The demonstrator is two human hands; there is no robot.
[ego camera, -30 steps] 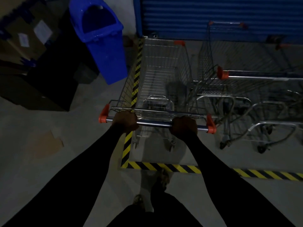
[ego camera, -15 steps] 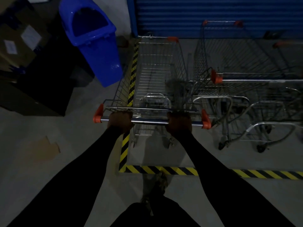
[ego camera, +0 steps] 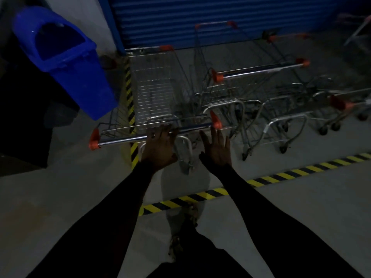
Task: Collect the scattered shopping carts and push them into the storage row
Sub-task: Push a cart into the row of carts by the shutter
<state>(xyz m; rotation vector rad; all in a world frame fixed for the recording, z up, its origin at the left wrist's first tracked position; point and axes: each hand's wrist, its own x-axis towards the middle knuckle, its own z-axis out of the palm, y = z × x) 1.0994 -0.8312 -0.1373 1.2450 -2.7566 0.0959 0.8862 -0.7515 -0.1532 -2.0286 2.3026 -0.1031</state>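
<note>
A wire shopping cart (ego camera: 154,93) with orange handle caps stands inside the yellow-black taped bay, its nose near the blue shutter. Its chrome handle bar (ego camera: 120,139) runs just beyond my fingers. My left hand (ego camera: 159,146) is spread open, fingertips at or over the bar, not wrapped around it. My right hand (ego camera: 217,149) is open too, fingers apart, just short of the bar's right end. To the right stand a second cart (ego camera: 259,71) and a third cart (ego camera: 345,103), parked side by side.
A blue plastic bin (ego camera: 64,65) leans just left of the cart. Dark boxes (ego camera: 22,125) fill the far left. A blue roller shutter (ego camera: 210,19) closes the back. Hazard tape (ego camera: 200,195) crosses the grey floor in front of my feet.
Both hands have let go of the cart's handle and opened. The view has swung so the cart sits left of centre and more carts show on the right.
</note>
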